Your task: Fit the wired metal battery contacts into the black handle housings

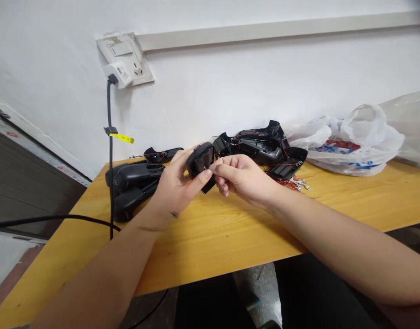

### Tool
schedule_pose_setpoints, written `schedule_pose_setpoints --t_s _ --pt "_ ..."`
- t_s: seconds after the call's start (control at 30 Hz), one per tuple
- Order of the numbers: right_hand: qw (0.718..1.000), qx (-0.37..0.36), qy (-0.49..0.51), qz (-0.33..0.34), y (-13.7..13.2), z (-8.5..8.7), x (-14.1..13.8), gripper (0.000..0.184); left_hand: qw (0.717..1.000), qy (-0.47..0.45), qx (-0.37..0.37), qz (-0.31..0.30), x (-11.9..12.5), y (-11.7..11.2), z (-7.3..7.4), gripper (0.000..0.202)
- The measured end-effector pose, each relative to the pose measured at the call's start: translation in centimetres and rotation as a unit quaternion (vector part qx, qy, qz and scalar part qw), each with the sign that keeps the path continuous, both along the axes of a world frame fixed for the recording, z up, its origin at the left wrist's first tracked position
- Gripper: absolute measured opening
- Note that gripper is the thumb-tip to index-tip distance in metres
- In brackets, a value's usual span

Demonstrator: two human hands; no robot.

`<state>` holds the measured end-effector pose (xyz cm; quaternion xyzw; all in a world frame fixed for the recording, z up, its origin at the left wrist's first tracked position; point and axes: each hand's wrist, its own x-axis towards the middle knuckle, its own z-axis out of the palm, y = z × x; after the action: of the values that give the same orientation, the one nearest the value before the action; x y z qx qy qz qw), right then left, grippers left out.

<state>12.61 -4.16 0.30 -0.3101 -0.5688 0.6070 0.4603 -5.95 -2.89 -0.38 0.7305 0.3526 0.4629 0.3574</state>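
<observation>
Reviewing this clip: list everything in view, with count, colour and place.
Wall socket: one, white, on the wall, with a plug in it.
Power cable: one, black, hanging from the plug past the table edge.
Cable tag: one, yellow, on the cable.
Wooden table: one, yellow-toned, against the wall.
Plastic housings, left group: several, black, left on the table.
Plastic housings, right group: several, black, toward the back.
Wires with metal terminals: a bunch, red and silver, beside the right group.
Plastic bag: one, white with print, right end of table.
Held plastic part: one, black, between the hands.
Left hand: one, bare, holding the part.
Right hand: one, bare, holding the part.
</observation>
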Motion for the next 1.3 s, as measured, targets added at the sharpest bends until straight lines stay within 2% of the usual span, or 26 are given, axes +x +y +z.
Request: schedule_pose_setpoints --t_s 0.07,0.17,0.23,0.33,0.43,0.63,0.8,1.1,1.3 --pt "0.999 -0.029 -0.031 0.008 0.0 0.5 0.5 0.031 0.999 -0.027 -0.046 0.006 0.1 0.3 -0.1 0.036" --pt "0.986 -0.058 -0.152 0.025 0.1 1.4 1.7 0.037 0.992 -0.077 -0.099 -0.010 0.3 0.5 -0.2 0.036" --pt "0.973 -0.022 -0.230 -0.020 0.3 1.6 2.4 0.044 0.984 -0.106 -0.143 -0.022 0.4 0.6 -0.1 0.038" --pt "0.957 0.048 -0.274 -0.082 0.7 1.6 2.8 0.050 0.970 -0.126 -0.203 -0.034 0.4 0.7 0.1 0.038" --pt "0.964 0.075 -0.248 -0.065 0.8 1.1 2.5 0.053 0.964 -0.127 -0.230 -0.047 0.3 0.7 0.1 0.035" --pt "0.973 0.110 -0.197 -0.041 1.0 0.4 2.1 0.044 0.961 -0.116 -0.241 -0.064 0.0 0.9 -0.5 0.039" --pt "0.976 0.104 -0.187 -0.038 1.1 0.4 2.0 0.037 0.961 -0.097 -0.250 -0.068 -0.1 0.9 -0.5 0.038" --pt "0.980 0.088 -0.166 -0.060 1.4 -0.6 1.6 0.042 0.967 -0.066 -0.244 -0.044 0.0 0.8 -0.5 0.032" --pt "0.979 0.088 -0.168 -0.072 1.5 -0.9 1.5 0.041 0.972 -0.024 -0.231 -0.044 -0.1 0.9 -0.5 0.035"
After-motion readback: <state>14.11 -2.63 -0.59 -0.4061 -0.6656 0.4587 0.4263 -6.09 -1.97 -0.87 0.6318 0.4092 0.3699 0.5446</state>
